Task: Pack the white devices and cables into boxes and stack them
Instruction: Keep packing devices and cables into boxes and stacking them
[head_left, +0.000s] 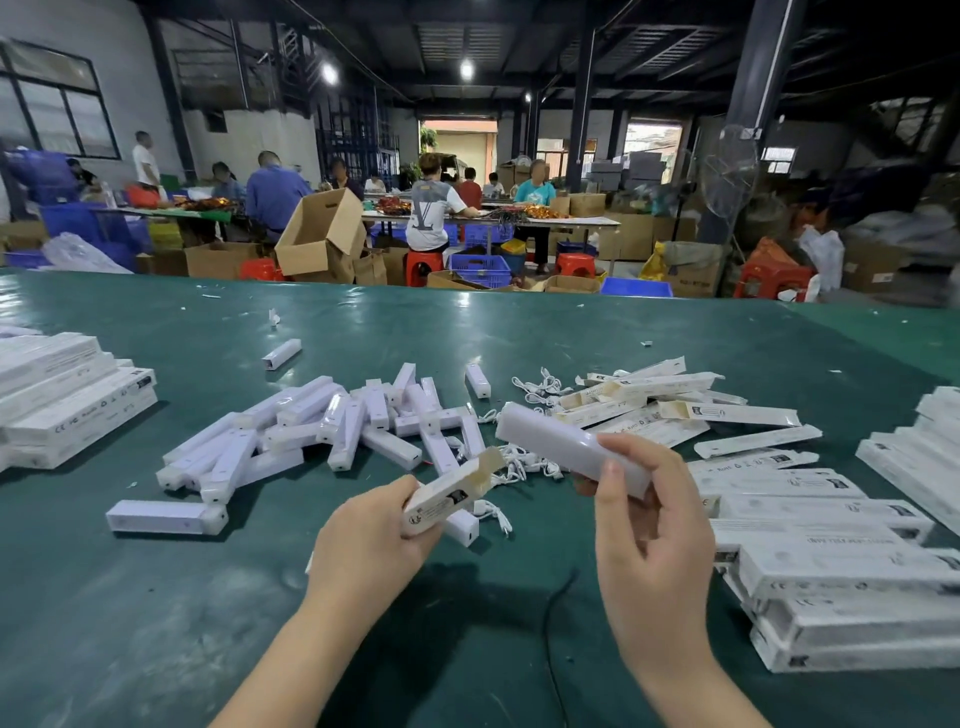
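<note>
Left hand (371, 535) gripping open box (451, 496), right hand (644, 525) pinching white device (569, 447), seemingly above the counter (156, 623) near edge.

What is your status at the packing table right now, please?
Left hand holds an open box. Right hand grips a white device, not yet inside. Nothing between device and box mouth.

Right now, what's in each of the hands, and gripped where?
Left hand grips a small open box by its near, closed end. Right hand pinches a white device at its near end, far end pointing toward the box's opening.
</note>
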